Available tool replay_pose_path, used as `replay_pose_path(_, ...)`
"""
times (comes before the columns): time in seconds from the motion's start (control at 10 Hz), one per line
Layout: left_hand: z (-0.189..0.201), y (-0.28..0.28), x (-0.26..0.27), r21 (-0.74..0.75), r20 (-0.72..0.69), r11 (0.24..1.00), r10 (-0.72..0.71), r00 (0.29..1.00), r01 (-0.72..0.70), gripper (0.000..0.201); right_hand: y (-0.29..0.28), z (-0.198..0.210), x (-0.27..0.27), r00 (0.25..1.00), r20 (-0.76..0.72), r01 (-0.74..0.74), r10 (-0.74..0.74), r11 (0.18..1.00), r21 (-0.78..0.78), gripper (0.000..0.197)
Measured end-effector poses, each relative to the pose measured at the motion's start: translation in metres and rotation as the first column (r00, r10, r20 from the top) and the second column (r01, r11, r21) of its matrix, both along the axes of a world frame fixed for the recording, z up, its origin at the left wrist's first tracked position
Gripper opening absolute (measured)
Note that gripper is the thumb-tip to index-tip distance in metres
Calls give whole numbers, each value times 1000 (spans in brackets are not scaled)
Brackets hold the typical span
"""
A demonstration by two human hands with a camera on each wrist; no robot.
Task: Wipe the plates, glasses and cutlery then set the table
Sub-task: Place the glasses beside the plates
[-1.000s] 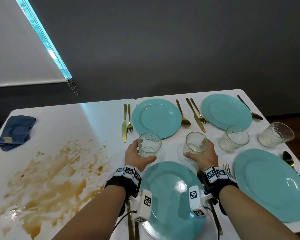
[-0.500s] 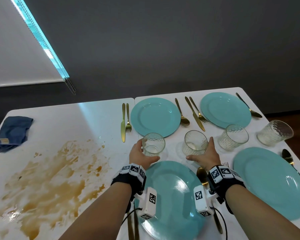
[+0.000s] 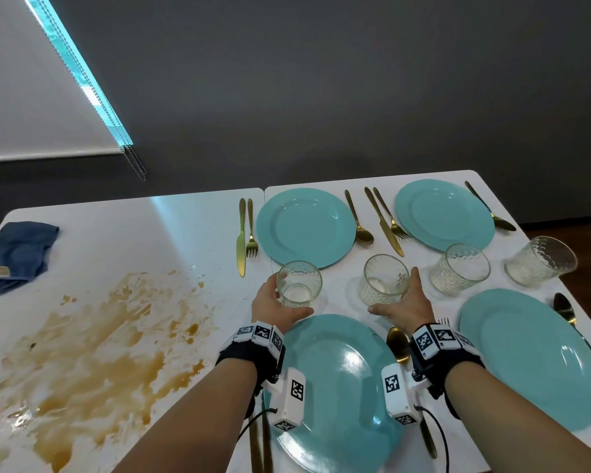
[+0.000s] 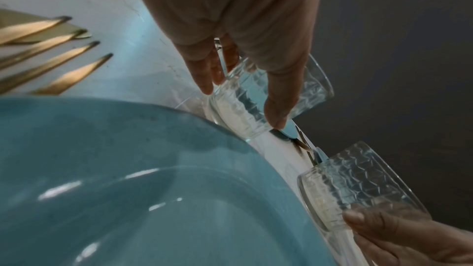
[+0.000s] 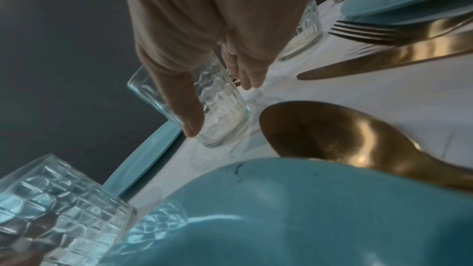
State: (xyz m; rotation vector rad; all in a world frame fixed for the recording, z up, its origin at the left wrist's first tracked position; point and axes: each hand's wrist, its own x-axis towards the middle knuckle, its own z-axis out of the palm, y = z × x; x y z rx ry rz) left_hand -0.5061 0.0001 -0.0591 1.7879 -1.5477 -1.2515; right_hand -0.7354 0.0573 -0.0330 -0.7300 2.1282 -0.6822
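Two textured glasses are being dealt with at once: the left glass [image 3: 299, 284] is wrapped by the left hand [image 3: 273, 303], thumb on the near side and fingers round the far side, and it stands on the white worktop [image 3: 171, 233] just past the rim of the near teal plate [image 3: 335, 387]. The right glass [image 3: 385, 279] is flanked by the right hand [image 3: 405, 307], whose grip looks loose and fairly wide, with the thumb at the base and the fingers straight along the far side (whether it's actually squeezed can't be told). Two more glasses [image 3: 460, 268] are stood further right. A gold spoon [image 3: 398, 343] is laid beside the right wrist. A brown smear [image 3: 93, 343] and a blue cloth [image 3: 17, 256] are seen off to the left.
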Motion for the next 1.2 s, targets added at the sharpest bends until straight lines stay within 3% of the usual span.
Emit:
replay_pose_path(0.2,2,-1,1,17,-32,1000,-5,999,5,82,0,0,1,1000,2,0,0,1000,6,121)
replay_pose_path(0.5,9,-3,6,125,84,987,-112,990,101,129,3,-4,-5,999,46,11,-10,1000,-8,123)
replay_pose_path(0.8,38,-11,36,175,284,984,-73,956,24,117,7,12,-6,998,52,43,-41,998,-45,126)
replay_pose_path(1.1,79,-9,82,90,189,995,-50,981,34,97,20,50,16,996,28,83,-81,988,-129,125)
replay_pose_path(1.2,93,2,102,67,176,995,-91,980,80,81,32,69,30,996,7,90,-90,981,-171,120)
